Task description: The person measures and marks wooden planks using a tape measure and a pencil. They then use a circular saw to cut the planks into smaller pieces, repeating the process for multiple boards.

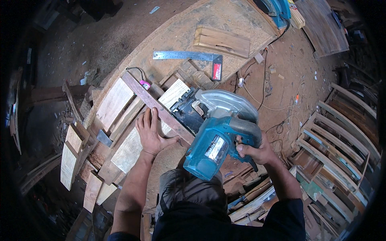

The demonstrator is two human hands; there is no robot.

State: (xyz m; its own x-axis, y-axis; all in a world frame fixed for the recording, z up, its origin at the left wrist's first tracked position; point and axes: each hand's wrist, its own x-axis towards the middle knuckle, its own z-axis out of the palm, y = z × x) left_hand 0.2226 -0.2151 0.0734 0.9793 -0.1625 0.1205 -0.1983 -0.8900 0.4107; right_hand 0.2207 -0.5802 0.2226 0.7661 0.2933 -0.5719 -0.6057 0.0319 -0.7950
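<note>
Currently, one right hand (261, 150) holds one circular saw (206, 149).

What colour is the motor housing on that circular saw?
The motor housing is teal blue, best seen in the head view.

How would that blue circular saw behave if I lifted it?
Likely heavy for its size: the circular saw has a bulky motor housing and metal-looking blade guard. Being hard-shelled, it should stay stiff. It may tip toward the housing, which juts out beside the guard.

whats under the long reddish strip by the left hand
Pale board shows on both sides of the strip; its stretch directly beneath, and what the left hand covers, cannot be seen.
</note>
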